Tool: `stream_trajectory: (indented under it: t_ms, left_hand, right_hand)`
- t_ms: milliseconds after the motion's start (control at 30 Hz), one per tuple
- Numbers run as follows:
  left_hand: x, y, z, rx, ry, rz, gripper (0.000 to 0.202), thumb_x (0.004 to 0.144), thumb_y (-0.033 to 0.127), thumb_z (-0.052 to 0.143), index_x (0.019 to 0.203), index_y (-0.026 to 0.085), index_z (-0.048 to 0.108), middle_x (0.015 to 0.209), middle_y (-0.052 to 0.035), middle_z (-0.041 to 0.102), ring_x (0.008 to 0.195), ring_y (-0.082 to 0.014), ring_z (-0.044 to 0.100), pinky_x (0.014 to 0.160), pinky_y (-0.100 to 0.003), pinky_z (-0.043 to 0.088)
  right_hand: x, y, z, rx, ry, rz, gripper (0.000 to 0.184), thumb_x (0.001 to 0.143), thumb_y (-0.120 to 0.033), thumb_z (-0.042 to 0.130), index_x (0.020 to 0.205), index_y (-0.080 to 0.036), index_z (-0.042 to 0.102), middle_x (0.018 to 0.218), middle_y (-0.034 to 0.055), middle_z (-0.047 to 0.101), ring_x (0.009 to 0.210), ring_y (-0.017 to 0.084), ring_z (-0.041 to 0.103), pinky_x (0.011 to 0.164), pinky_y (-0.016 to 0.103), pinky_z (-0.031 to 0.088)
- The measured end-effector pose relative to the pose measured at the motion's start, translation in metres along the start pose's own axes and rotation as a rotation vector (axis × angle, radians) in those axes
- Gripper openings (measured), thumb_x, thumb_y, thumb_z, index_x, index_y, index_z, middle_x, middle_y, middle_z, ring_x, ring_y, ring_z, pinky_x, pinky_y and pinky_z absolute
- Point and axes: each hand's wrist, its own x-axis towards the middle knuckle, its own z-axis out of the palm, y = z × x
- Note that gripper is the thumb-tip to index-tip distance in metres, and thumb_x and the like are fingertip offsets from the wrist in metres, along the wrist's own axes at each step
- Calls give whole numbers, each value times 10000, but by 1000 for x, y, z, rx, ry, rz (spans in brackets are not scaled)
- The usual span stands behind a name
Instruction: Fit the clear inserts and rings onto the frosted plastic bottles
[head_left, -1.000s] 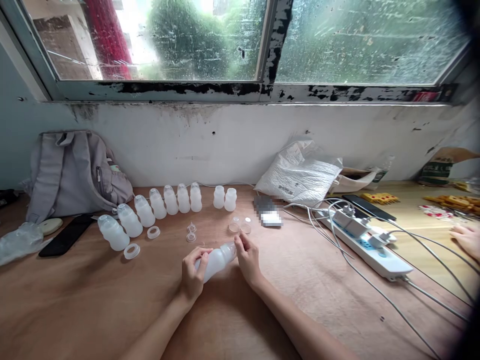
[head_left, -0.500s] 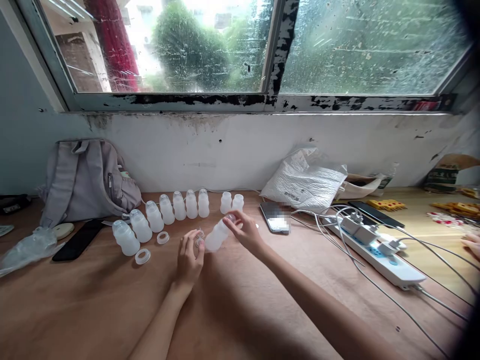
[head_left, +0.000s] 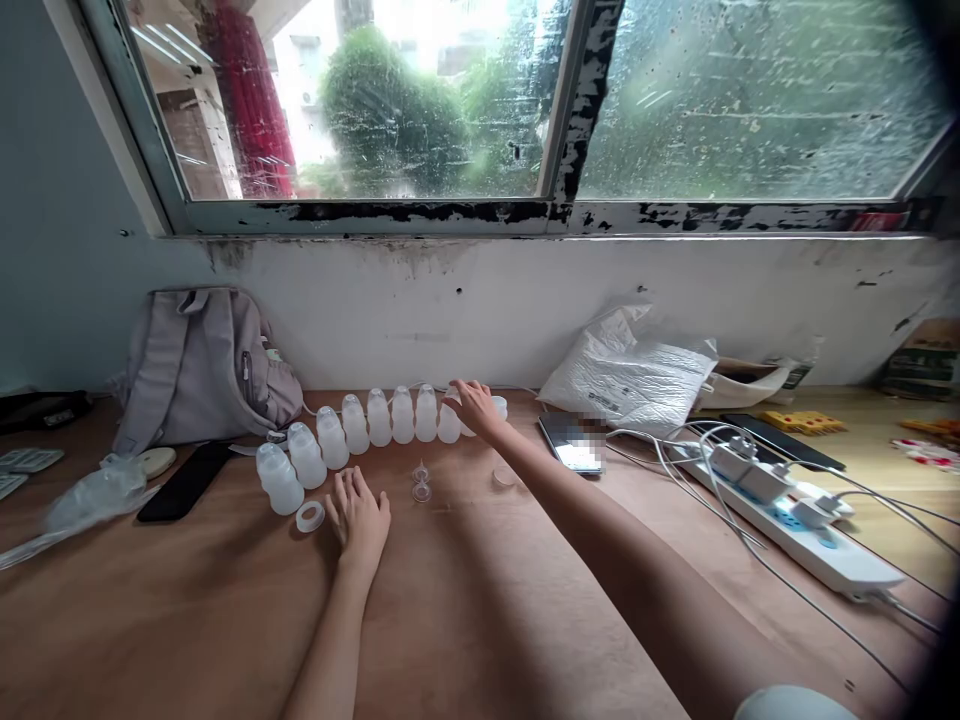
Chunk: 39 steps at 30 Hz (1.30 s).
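Note:
Bent forward, my right hand (head_left: 474, 407) has its fingers and thumb around the top of a frosted baby bottle (head_left: 448, 426) at the right end of a curved row. Palm down on the table, my left hand (head_left: 358, 512) holds nothing visible, its fingers slightly spread and the thumb apart. A white bottle ring (head_left: 310, 516) lies just left of it. Two small clear pieces like nipples (head_left: 421, 482) sit between my hands. Several capped bottles (head_left: 331, 437) stand in the row. Another bottle (head_left: 499, 406) is partly hidden behind my right hand.
A grey backpack (head_left: 202, 370), black phone (head_left: 184, 482) and plastic bag (head_left: 97, 495) are at the left. To the right lie a lit phone (head_left: 571, 443), silver mailing bag (head_left: 630, 370) and power strip (head_left: 795, 525) with trailing cables. A faint clear disc (head_left: 505, 476) rests beside my right forearm.
My right hand has carried the bottle from between my hands to the row's right end, where it stands upright. My left hand has left the small clear pieces and moved left, where one ring is now hidden.

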Motion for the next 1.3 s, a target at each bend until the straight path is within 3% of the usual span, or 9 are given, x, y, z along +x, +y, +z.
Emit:
stream_trajectory:
  t_ms: [133, 300, 433, 633, 700, 833, 933, 1133, 1300]
  left_hand:
    - [2, -1, -2, 29, 16, -4, 446, 779, 193, 376, 1181, 3, 414, 1109, -225, 515, 1126, -321, 366, 937, -502, 213]
    - [6, 0, -14, 9, -21, 60, 281, 766, 203, 424, 980, 99, 573, 903, -138, 571, 906, -276, 486, 845, -419, 337]
    - [5, 2, -17, -52, -19, 53, 172, 762, 210, 449, 835, 154, 595, 946, -113, 538, 885, -250, 479, 724, -340, 397]
    - [0, 4, -11, -147, -112, 31, 164, 736, 190, 492, 891, 179, 546, 929, -86, 572, 867, -246, 501, 690, -331, 409]
    - [1, 6, -10, -238, -87, 35, 185, 755, 208, 474, 925, 172, 539, 911, -90, 588, 864, -247, 511, 721, -343, 409]
    - [3, 11, -8, -633, -24, -18, 267, 801, 297, 426, 1009, 164, 527, 979, -111, 594, 923, -236, 532, 813, -357, 393]
    - [4, 15, -5, -920, -67, -98, 301, 820, 364, 388, 1020, 191, 533, 1022, -97, 594, 935, -217, 553, 802, -340, 413]
    - [-2, 25, 3, -1070, -154, -75, 364, 821, 443, 372, 1016, 183, 536, 991, -89, 614, 870, -190, 591, 674, -275, 481]
    - [-10, 37, 8, -1269, -217, -123, 372, 787, 465, 443, 1014, 190, 548, 975, -78, 617, 854, -177, 594, 698, -265, 482]
  right_hand:
    - [4, 1, 5, -12, -7, 34, 361, 857, -420, 377, 1112, -167, 415, 922, 104, 612, 972, 234, 468, 782, 329, 294]
    - [-5, 2, 7, -49, 12, 7, 381, 869, -392, 350, 1193, -195, 387, 1075, 116, 569, 1036, 252, 422, 821, 358, 275]
    - [-12, 7, 5, -77, 16, -47, 416, 870, -321, 362, 1270, -213, 323, 1199, 99, 502, 1091, 253, 379, 865, 373, 253]
    - [-30, 2, -4, 6, 154, -66, 394, 857, -272, 373, 1230, -148, 368, 1155, 126, 508, 1066, 237, 404, 869, 350, 289]
    - [-49, -8, -2, 106, 154, -84, 311, 866, -259, 344, 1131, -141, 456, 1059, 120, 550, 975, 222, 459, 820, 329, 328]
    - [-100, -34, 14, 203, -16, -122, 232, 842, -350, 406, 870, -182, 565, 805, 61, 588, 759, 184, 512, 691, 296, 370]
    - [-127, -52, 30, 256, -92, -119, 288, 768, -407, 517, 967, -202, 548, 913, 68, 572, 864, 207, 499, 723, 314, 371]
    - [-139, -63, 42, 400, -12, -61, 126, 760, -159, 500, 866, -191, 560, 879, 60, 584, 849, 187, 506, 733, 298, 378]
    - [-155, -50, 36, 522, -29, -91, 108, 764, -141, 492, 843, -194, 541, 787, 24, 594, 744, 152, 526, 686, 266, 394]
